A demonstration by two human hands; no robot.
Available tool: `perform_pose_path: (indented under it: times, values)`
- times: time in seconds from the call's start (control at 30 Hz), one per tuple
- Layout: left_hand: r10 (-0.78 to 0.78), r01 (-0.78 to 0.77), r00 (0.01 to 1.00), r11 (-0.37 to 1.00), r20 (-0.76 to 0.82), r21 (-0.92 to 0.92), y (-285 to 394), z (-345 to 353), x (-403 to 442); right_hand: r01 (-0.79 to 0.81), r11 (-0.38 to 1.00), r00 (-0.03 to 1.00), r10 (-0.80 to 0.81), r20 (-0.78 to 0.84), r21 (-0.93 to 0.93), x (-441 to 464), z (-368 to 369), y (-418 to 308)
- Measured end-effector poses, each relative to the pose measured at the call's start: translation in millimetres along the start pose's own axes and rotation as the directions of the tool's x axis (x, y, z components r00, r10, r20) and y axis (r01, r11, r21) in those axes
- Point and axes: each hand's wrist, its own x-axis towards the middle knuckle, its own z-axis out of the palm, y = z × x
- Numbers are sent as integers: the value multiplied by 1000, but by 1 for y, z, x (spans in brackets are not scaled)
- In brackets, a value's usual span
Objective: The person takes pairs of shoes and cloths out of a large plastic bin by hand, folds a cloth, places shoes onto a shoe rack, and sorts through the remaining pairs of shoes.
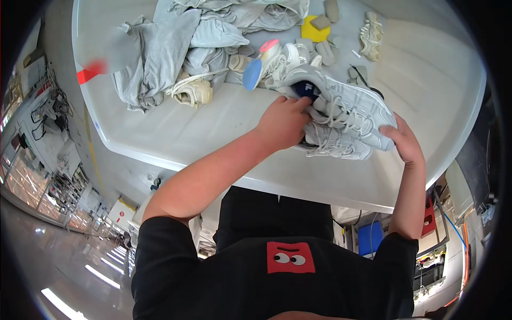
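Observation:
A pair of white lace-up sneakers is held together over the front part of the big white tub. The upper sneaker (354, 104) has a dark navy insole showing in its opening; the lower sneaker (338, 145) is partly covered by it. My left hand (286, 121) has its fingers closed at the openings of the pair, some fingertips hidden inside. At the toe end my right hand (402, 140) is wrapped around the pair, thumb on top of the upper toe. Just beyond lies another white sneaker (280, 61) with a blue and pink sole.
Grey cloths (160, 58) heap along the tub's back left, with a cream shoe (193, 92) beside them. Grey blocks (325, 52), a yellow piece (314, 31) and a beige sole-like piece (370, 36) lie farther back. The tub's rim (256, 184) runs before my body.

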Motion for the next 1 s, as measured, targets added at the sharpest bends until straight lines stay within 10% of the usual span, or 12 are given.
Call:
perform_pose_path:
  times: [0.1,0.2,0.27,0.43,0.8,0.93,0.97,1.0]
  values:
    - [-95,92,995,992,-37,-89,-2,-13,-5,147,885,987,-100,-129,441,-12,-2,30]
    - [-210,203,963,977,-168,-60,1,-47,17,207,966,814,-256,-522,-152,-42,-10,90]
    - [-258,261,930,965,-262,-21,12,-82,33,62,804,743,-432,-511,-591,-81,6,119]
    - [-171,304,806,941,-566,147,57,-198,106,19,796,759,-405,-509,-606,-132,51,165]
    - [-216,258,762,966,-611,-19,130,-324,234,132,598,481,-736,-477,-790,-136,69,185]
    - [98,221,888,767,-450,603,110,-348,278,117,569,455,-759,-466,-814,-136,68,185]
    - [-329,262,724,944,-606,-199,165,-331,250,110,571,451,-758,-471,-814,-137,69,185]
    - [-188,163,734,982,-652,-100,150,-338,264,100,573,450,-756,-476,-814,-136,69,185]
